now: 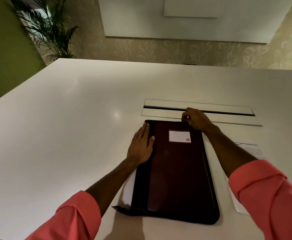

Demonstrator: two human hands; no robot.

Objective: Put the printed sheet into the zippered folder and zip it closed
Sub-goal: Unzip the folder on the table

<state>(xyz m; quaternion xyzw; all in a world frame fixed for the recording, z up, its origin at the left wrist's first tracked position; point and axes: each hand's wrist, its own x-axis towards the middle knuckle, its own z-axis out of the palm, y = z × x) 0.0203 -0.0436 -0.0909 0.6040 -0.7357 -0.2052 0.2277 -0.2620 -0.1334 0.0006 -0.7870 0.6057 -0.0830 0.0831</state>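
Note:
A dark maroon zippered folder (178,172) with a black spine and a white label lies closed on the white table, long side running away from me. My left hand (141,146) rests flat on its left spine edge, fingers apart. My right hand (194,119) is at the folder's far right corner, fingers pinched on the small metal zipper pull (187,117). A printed sheet (251,150) lies on the table to the right, mostly hidden under my right forearm. A strip of white paper (129,189) shows beside the folder's left edge.
The white table (63,127) has a long cable slot with a flap (198,108) just beyond the folder. A potted palm (46,30) stands past the far left corner. A white panel hangs on the patterned wall behind.

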